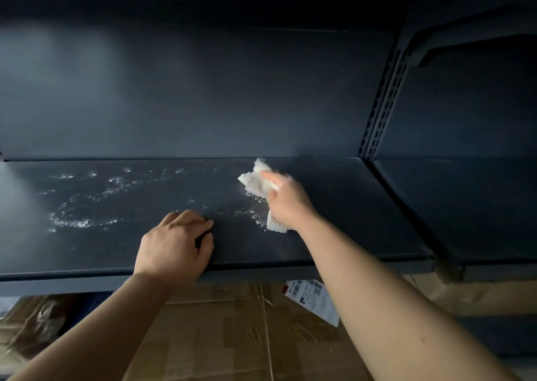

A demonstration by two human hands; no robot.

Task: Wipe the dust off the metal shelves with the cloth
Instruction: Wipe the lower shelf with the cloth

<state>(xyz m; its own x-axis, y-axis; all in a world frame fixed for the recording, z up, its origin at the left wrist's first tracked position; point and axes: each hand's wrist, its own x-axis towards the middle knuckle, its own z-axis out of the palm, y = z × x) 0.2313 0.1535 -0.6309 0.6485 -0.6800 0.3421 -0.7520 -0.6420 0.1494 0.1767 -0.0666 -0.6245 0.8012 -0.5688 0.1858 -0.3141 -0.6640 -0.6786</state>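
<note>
A dark metal shelf (pixel 348 206) runs across the view at chest height. Whitish smears and specks (pixel 84 206) cover its left and middle parts. My right hand (pixel 287 203) is shut on a crumpled white cloth (pixel 255 181) and presses it on the shelf, right of centre. A corner of the cloth pokes out under the wrist. My left hand (pixel 174 244) rests palm down on the shelf's front edge, fingers curled; it seems to hold a small dark thing against the shelf that I cannot make out.
A slotted upright post (pixel 383 110) at the right divides this bay from the neighbouring shelf (pixel 465 206). Another shelf overhangs at the top. Below the shelf lie taped cardboard boxes (pixel 232 337) with a shipping label (pixel 316 299).
</note>
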